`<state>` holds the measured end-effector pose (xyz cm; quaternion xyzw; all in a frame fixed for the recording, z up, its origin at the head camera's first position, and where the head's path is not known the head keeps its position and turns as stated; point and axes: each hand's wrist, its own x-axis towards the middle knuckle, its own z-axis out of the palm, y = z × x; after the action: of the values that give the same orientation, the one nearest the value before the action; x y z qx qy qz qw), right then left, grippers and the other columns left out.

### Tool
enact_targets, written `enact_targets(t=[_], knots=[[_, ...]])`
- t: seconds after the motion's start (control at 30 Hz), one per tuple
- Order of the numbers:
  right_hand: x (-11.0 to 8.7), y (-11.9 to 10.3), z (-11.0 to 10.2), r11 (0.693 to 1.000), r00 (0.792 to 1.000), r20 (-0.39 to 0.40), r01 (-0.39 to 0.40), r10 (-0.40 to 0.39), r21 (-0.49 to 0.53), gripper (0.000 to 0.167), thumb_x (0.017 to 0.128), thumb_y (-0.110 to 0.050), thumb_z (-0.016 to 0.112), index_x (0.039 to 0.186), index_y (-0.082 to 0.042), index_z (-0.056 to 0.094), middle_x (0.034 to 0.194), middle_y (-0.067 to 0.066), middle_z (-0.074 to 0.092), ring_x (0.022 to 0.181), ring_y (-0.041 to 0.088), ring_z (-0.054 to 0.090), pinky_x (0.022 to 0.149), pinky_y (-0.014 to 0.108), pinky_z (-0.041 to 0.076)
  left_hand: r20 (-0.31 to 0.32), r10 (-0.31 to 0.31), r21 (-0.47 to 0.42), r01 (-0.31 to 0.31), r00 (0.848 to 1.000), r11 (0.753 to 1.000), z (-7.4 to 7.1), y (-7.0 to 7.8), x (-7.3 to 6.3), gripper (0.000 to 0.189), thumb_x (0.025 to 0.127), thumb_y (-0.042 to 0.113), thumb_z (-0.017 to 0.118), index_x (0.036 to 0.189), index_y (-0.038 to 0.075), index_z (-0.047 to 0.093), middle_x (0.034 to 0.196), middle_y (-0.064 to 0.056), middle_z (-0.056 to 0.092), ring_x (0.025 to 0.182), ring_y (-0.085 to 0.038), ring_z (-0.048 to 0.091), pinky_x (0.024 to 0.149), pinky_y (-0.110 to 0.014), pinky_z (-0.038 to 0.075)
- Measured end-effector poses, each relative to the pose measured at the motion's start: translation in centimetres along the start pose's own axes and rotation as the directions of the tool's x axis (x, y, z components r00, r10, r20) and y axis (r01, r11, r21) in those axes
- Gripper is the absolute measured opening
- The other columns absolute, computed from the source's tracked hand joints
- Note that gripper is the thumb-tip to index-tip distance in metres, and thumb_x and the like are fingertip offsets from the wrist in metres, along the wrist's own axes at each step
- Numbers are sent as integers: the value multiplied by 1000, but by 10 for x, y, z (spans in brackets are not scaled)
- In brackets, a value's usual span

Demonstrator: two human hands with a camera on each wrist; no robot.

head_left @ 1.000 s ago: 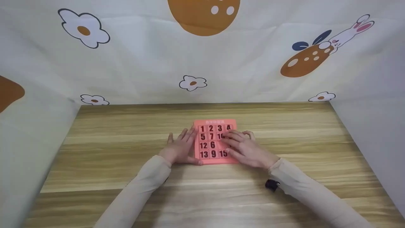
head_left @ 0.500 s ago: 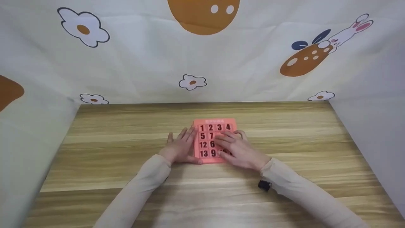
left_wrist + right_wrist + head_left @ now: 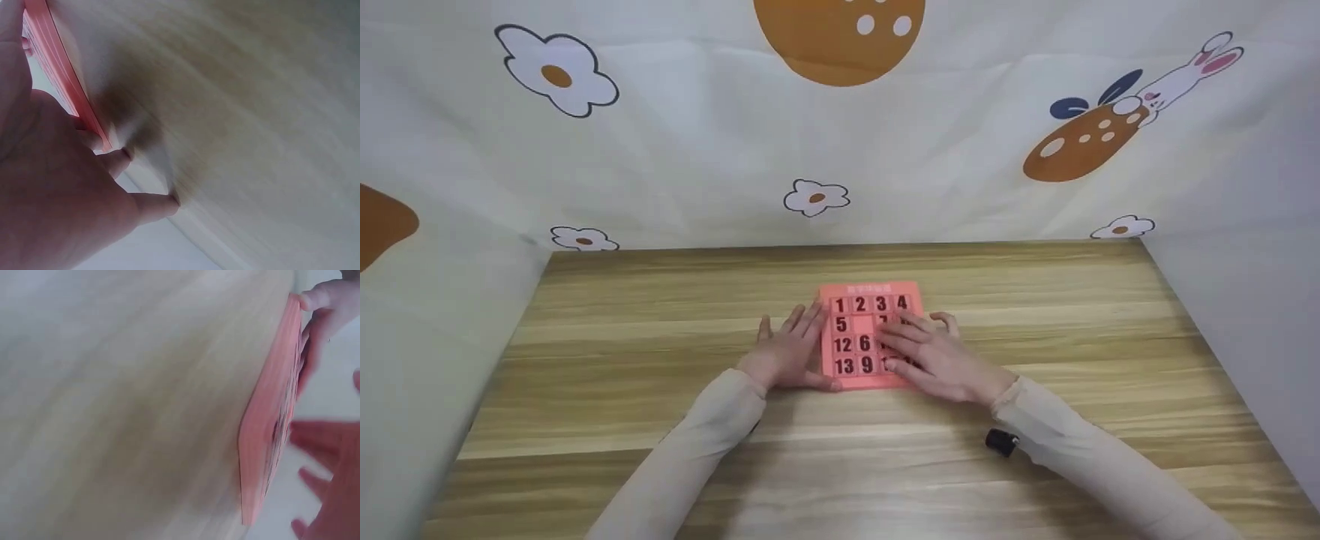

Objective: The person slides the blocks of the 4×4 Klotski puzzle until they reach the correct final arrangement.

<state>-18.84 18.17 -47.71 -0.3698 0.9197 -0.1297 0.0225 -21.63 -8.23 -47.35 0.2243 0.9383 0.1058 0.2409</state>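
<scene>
A pink sliding number puzzle [image 3: 870, 384] lies flat on the wooden table. My left hand [image 3: 787, 356] rests along its left side, fingers spread and fairly straight, thumb at the lower left corner. In the left wrist view, outer fingertips [image 3: 174, 202] touch the table beside the puzzle's pink edge [image 3: 67, 79]. My right hand [image 3: 945, 360] lies over the puzzle's right side, fingertips on the tiles, hiding several of them. A vacant cell shows right of the 5 tile [image 3: 841, 324], with the 7 tile [image 3: 884, 321] partly covered by a finger.
The wood-grain table [image 3: 660, 315] surrounds the puzzle. A pale printed cloth [image 3: 697, 150] with flowers, orange shapes and a rabbit stands behind it, and plain pale walls [image 3: 1230, 285] close both sides. A small black object [image 3: 1001, 442] sits at the right sleeve.
My right hand moved left across the tiles, then back right. The 10 slid down and the 7 slid right, so the gap now sits beside the 5. My left hand stayed put.
</scene>
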Motion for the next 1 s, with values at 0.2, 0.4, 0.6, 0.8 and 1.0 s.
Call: enact_targets(t=[0.2, 0.4, 0.6, 0.8, 1.0], knots=[[-2, -9, 2, 999, 995, 82, 47, -47, 3, 54, 103, -47, 31, 146, -16, 44, 152, 4, 36, 142, 32, 24, 108, 64, 14, -7, 5, 1, -5, 1000, 1000, -1, 1, 1, 119, 76, 68, 67, 156, 9, 0, 161, -7, -7, 146, -30, -3, 110, -65, -2], [11, -11, 0, 999, 993, 107, -45, 48, -25, 56, 103, -49, 30, 147, -16, 43, 153, 5, 35, 143, 33, 21, 109, 65, 10, -7, 4, 8, -4, 1000, 1000, 0, 0, 0, 120, 76, 68, 66, 156, 10, -1, 161, -6, -8, 146, -29, -3, 110, -64, -1], [18, -7, 0, 998, 994, 94, -62, 63, -19, 57, 103, -47, 32, 147, -12, 41, 155, 9, 28, 143, 34, 18, 110, 64, 9, 0, 4, 4, -4, 1000, 1000, 0, 0, 1, 120, 76, 69, 65, 156, 11, -3, 161, -5, -10, 146, -29, -6, 110, -64, -3], [8, 5, -5, 995, 998, 19, -68, 67, 67, 55, 103, -43, 37, 145, -9, 44, 154, 15, 29, 142, 36, 23, 109, 63, 14, 1, 5, 5, -5, 1000, 1000, 2, 0, 1, 119, 76, 68, 65, 156, 10, -2, 161, -6, -9, 146, -29, -5, 110, -64, -3], [-8, 21, -9, 987, 993, -41, -106, 112, 118, 51, 103, -36, 43, 144, -5, 45, 151, 17, 35, 139, 39, 27, 107, 62, 17, 2, 4, 13, -4, 1000, 1000, 2, -1, 1, 119, 77, 68, 65, 156, 10, -2, 161, -7, -8, 146, -29, -6, 110, -64, -4]])
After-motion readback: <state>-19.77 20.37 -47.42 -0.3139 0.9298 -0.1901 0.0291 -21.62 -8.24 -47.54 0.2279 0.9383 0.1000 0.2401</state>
